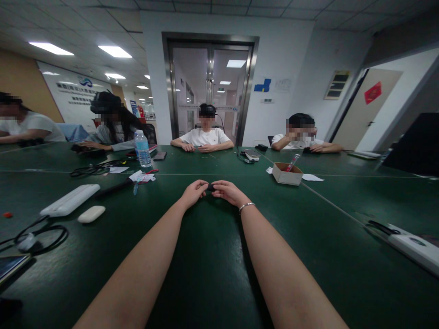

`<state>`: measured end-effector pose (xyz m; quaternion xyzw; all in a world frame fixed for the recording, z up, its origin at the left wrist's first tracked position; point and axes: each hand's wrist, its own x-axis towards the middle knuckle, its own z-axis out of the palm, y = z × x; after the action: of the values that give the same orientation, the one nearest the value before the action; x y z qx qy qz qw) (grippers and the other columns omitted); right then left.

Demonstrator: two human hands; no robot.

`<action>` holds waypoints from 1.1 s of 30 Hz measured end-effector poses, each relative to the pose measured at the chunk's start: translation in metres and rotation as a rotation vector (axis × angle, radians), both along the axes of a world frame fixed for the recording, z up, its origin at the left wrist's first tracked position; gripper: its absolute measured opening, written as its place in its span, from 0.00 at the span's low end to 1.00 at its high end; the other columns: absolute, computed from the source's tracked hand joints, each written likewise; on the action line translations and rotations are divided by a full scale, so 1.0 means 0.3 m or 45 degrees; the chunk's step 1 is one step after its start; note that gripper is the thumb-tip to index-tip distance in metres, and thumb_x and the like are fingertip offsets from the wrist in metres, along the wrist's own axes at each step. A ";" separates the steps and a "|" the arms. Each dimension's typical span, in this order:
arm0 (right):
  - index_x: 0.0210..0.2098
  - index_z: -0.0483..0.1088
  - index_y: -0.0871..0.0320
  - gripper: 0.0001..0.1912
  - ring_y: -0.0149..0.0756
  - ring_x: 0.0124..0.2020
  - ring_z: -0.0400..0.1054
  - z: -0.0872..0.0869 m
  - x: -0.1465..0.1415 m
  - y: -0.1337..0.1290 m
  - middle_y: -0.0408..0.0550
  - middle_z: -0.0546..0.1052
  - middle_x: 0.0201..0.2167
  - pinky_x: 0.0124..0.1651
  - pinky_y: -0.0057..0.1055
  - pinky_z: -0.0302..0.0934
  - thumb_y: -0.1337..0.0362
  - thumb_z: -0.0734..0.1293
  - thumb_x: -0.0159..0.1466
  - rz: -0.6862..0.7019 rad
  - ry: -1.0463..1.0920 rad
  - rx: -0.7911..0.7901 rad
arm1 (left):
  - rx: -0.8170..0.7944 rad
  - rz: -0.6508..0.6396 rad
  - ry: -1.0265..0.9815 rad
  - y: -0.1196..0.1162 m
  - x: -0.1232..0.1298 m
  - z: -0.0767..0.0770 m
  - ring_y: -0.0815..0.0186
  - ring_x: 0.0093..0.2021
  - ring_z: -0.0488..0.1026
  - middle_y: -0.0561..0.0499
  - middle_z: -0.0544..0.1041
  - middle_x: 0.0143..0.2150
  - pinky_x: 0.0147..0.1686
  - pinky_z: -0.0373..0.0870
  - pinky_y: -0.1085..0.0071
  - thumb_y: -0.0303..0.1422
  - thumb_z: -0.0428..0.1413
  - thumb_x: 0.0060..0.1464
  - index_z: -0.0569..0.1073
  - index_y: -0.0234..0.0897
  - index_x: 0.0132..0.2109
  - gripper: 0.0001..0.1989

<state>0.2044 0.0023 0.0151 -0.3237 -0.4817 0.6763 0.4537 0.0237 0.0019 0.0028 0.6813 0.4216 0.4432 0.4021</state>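
Both my arms reach forward over a dark green table (212, 256). Between my fingertips is a small black object (210, 187), too small to name. My left hand (195, 193) pinches its left side, with the fingers curled. From the right, my right hand (229, 192) grips the other end between thumb and fingers. A silver bracelet (247, 207) circles my right wrist. Part of the black object is hidden behind my fingers.
To the left lie a white power bank (70, 200), a pale oval case (91, 214), black cables (92, 169) and a water bottle (142, 150). An open cardboard box (287, 174) stands ahead on the right. A white device (416, 244) lies far right. Several people sit across the table.
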 end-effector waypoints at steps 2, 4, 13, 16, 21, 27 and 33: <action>0.37 0.69 0.66 0.08 0.33 0.26 0.72 0.000 0.001 -0.001 0.51 0.74 0.27 0.29 0.24 0.69 0.78 0.64 0.58 -0.002 0.001 -0.002 | 0.007 0.013 -0.004 -0.006 0.002 0.006 0.73 0.23 0.64 0.55 0.68 0.25 0.24 0.60 0.76 0.36 0.53 0.48 0.68 0.35 0.44 0.15; 0.37 0.69 0.66 0.08 0.33 0.25 0.72 -0.001 0.002 0.000 0.51 0.74 0.26 0.29 0.24 0.69 0.78 0.65 0.58 -0.006 -0.005 -0.004 | 0.001 0.005 -0.009 -0.007 0.003 0.008 0.73 0.22 0.64 0.55 0.68 0.25 0.24 0.60 0.76 0.35 0.52 0.48 0.68 0.34 0.44 0.15; 0.37 0.69 0.66 0.08 0.32 0.25 0.72 -0.004 0.000 0.005 0.51 0.74 0.27 0.30 0.23 0.70 0.77 0.66 0.57 -0.006 -0.023 0.004 | 0.021 0.050 0.042 0.015 -0.002 -0.013 0.73 0.24 0.65 0.52 0.71 0.30 0.26 0.62 0.75 0.35 0.51 0.49 0.71 0.36 0.41 0.13; 0.37 0.69 0.67 0.07 0.32 0.26 0.72 -0.001 0.001 0.002 0.51 0.74 0.28 0.30 0.24 0.70 0.77 0.66 0.58 -0.005 -0.027 0.005 | 0.032 0.016 0.038 0.009 -0.002 -0.006 0.73 0.23 0.64 0.53 0.69 0.26 0.25 0.61 0.75 0.38 0.49 0.51 0.71 0.35 0.41 0.14; 0.37 0.69 0.66 0.07 0.32 0.26 0.72 0.004 0.003 -0.004 0.52 0.74 0.28 0.30 0.24 0.70 0.77 0.65 0.58 0.009 -0.018 0.014 | -0.044 -0.010 -0.014 -0.005 0.004 0.010 0.73 0.20 0.62 0.54 0.68 0.23 0.22 0.59 0.76 0.36 0.49 0.51 0.70 0.33 0.41 0.13; 0.37 0.69 0.66 0.07 0.32 0.26 0.72 0.003 0.002 -0.004 0.51 0.74 0.29 0.30 0.24 0.70 0.77 0.66 0.58 -0.002 -0.023 0.010 | -0.030 0.007 -0.013 -0.001 0.006 0.002 0.72 0.19 0.63 0.54 0.68 0.20 0.22 0.59 0.76 0.40 0.46 0.54 0.68 0.33 0.42 0.15; 0.38 0.68 0.66 0.09 0.31 0.25 0.72 0.002 0.001 -0.001 0.51 0.74 0.27 0.29 0.23 0.69 0.79 0.63 0.59 0.007 -0.014 0.000 | -0.020 0.066 0.004 0.000 0.006 0.005 0.72 0.23 0.64 0.53 0.69 0.27 0.25 0.61 0.75 0.35 0.51 0.49 0.69 0.33 0.42 0.13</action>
<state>0.2047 0.0019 0.0156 -0.3259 -0.4852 0.6758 0.4491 0.0255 0.0019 0.0041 0.6677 0.4432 0.4492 0.3950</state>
